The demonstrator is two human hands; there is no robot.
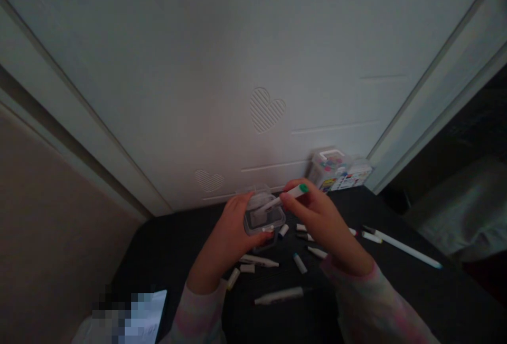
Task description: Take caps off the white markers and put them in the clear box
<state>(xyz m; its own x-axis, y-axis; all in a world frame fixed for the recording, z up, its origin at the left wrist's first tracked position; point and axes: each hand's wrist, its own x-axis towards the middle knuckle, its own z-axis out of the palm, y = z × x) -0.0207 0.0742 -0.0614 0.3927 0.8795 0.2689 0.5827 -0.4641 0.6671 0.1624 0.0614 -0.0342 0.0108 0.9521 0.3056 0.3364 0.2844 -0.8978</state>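
My left hand [236,228] is wrapped round a small clear plastic box [259,220] with its lid [257,193] raised at the back. In my right hand [312,209] is a white marker [291,194] with a green end, held at a tilt. Its lower end points down to the left, over or into the box's opening; which of the two I cannot tell. Just right of the box lies a loose cap [283,231]. An uncapped marker [259,261] lies in front of the box, beside more loose caps [247,268].
Several markers and caps are scattered on the dark table [190,249], including a marker [281,295] near the front and a long white pen [407,248] at right. A clear case [330,169] with colourful contents stands by the white panel. A phone-like screen [152,317] is at lower left.
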